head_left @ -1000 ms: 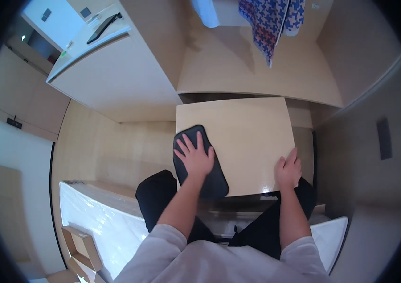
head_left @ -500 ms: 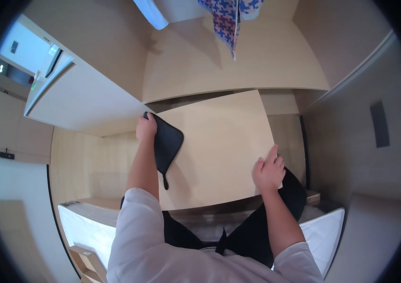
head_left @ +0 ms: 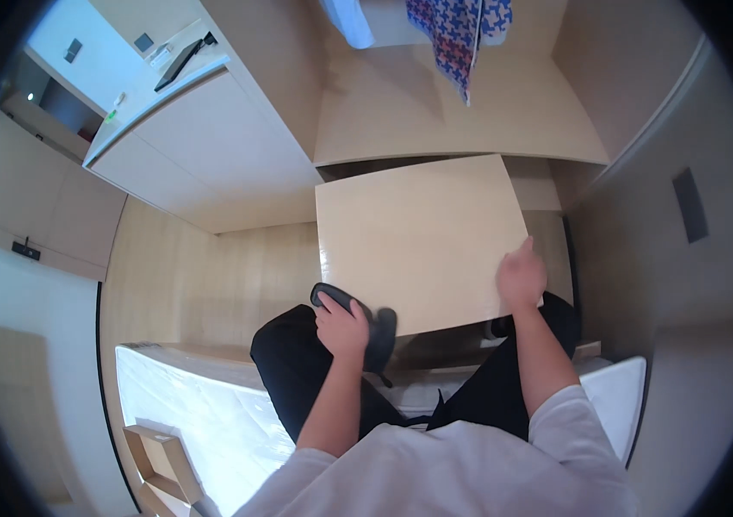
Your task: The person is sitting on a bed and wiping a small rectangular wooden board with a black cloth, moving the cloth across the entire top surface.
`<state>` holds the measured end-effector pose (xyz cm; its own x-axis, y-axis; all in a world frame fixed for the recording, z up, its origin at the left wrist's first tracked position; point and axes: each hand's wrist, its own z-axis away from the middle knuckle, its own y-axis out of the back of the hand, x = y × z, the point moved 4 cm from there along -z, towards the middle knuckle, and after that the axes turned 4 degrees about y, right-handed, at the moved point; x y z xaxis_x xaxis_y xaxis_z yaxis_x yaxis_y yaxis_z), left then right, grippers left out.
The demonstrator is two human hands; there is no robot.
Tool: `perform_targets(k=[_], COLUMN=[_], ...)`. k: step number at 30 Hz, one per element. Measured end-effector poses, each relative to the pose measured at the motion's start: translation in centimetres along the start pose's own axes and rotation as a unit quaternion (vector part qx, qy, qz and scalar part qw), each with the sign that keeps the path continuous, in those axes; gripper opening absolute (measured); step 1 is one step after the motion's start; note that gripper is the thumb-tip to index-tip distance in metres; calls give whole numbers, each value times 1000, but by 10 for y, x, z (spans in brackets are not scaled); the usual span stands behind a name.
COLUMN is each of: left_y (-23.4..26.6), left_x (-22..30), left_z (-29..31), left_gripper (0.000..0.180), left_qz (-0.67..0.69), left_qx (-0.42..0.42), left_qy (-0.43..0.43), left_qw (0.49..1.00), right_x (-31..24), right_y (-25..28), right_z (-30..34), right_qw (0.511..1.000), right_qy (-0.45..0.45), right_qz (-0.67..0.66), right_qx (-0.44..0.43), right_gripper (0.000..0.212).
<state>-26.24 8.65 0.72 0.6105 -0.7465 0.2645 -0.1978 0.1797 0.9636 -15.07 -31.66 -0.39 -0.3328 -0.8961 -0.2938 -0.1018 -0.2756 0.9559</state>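
Note:
A pale wood-coloured board (head_left: 422, 237) lies slanted in front of me, its near edge between my knees and its far edge by the wardrobe base. At the board's near left corner, my left hand (head_left: 342, 329) is closed on a black pouch (head_left: 380, 343). The pouch hangs bent and partly blurred, its small strap dangling below. My right hand (head_left: 521, 274) holds the board's right edge, with the index finger stretched along it; the undersides of its fingers are hidden.
Beyond the board is a wardrobe shelf (head_left: 435, 129), under a hanging patterned cloth (head_left: 459, 43). A low cabinet (head_left: 211, 155) stands left. Behind me lie a plastic-wrapped mattress (head_left: 211, 405) and an open cardboard box (head_left: 162, 465). A grey wardrobe door (head_left: 642, 258) rises on the right.
My left hand has drawn the black pouch from the board's far left corner back to the near left corner. The right hand stays at the right edge. The view has shifted left.

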Motion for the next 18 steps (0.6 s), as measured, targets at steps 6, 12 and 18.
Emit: perform_targets(k=[6, 12, 18], left_y=[-5, -13, -41], left_x=[14, 60, 119], left_z=[41, -24, -122], left_gripper=[89, 80, 78], left_qz=[-62, -48, -59], left_qx=[-6, -29, -25], left_qy=[-167, -279, -280], left_qw=[984, 959, 958], right_x=[4, 2, 1], right_y=[2, 3, 4], right_z=[2, 2, 3], right_qw=[1000, 1000, 999], right_qy=[-12, -22, -3], right_qz=[20, 12, 33], right_qx=[21, 6, 25], right_gripper=[80, 80, 83])
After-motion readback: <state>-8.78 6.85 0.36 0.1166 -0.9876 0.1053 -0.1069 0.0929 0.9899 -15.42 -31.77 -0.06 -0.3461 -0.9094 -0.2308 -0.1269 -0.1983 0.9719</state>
